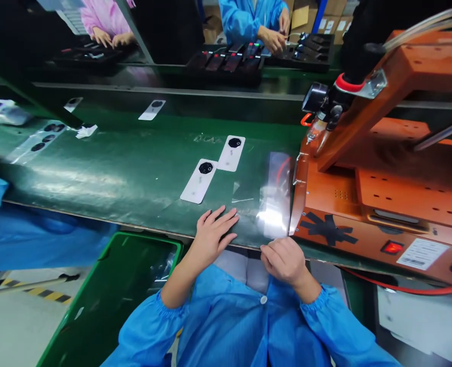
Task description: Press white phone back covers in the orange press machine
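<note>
My left hand lies on the front edge of the green work surface, fingers stretched out and apart, with nothing in it. At the same edge, my right hand is closed with its fingers curled in; whatever may be inside is hidden. Just beyond my right hand lies a shiny clear plastic film. Ahead of my left hand sits a white phone back cover with a black round camera area. A second phone back cover lies behind it, their corners nearly touching.
To the right stands an orange press machine with a lit red switch. A green bin is below the left edge. Farther back are another white cover and black trays where co-workers' hands work.
</note>
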